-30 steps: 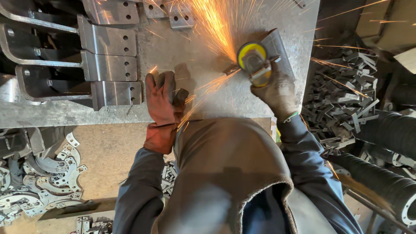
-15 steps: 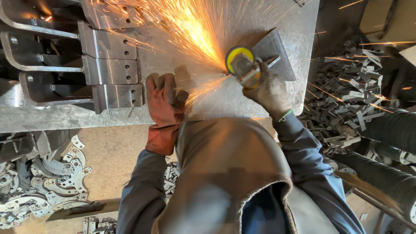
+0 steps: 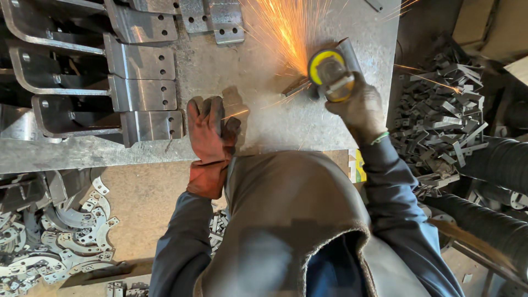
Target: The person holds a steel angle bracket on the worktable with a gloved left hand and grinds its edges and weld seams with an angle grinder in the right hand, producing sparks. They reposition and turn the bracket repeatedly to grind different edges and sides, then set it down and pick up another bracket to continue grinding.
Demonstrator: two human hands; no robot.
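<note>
The right hand grips a yellow angle grinder on the steel tabletop, throwing sparks; the gloved left hand presses flat, released, nearby to the left.

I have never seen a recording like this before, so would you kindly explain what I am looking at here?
The picture comes from a camera on a person's head, looking down past a leather apron at a steel workbench. There is no machine arm, only two gloved hands. The right hand grips an angle grinder with a yellow guard, pressed against a small metal strip, and orange sparks spray away from it. The left hand, in a reddish glove, rests flat on the bench and holds nothing. Bent steel brackets with bolt holes lie in a row on the left. Heaps of small metal parts sit beside the bench on the right, and curved cut pieces lie below on the left.
</note>
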